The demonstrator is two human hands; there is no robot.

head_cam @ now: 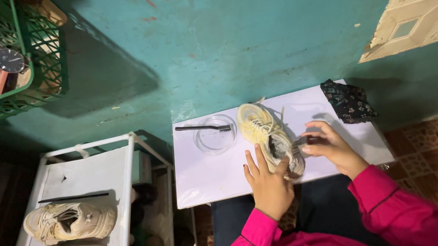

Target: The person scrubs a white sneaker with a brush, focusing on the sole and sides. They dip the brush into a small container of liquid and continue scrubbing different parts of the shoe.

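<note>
Cream sneaker (266, 133) lies on its side at the centre of the frame on the white board (204, 176). Left hand (267, 182) presses flat, fingers spread, against its heel; right hand (330, 147) pinches a small dark piece at the collar. Judged: keep the heel pinned firmly. Clear dish (214, 135) and black brush (202, 127) sit just left.

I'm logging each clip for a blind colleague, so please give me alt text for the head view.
A person in pink sleeves steadies a cream lace-up sneaker on a white board, left hand at its heel, right hand touching its side. A black brush lies across a clear round dish; a dark patterned cloth sits at the board's corner.
</note>
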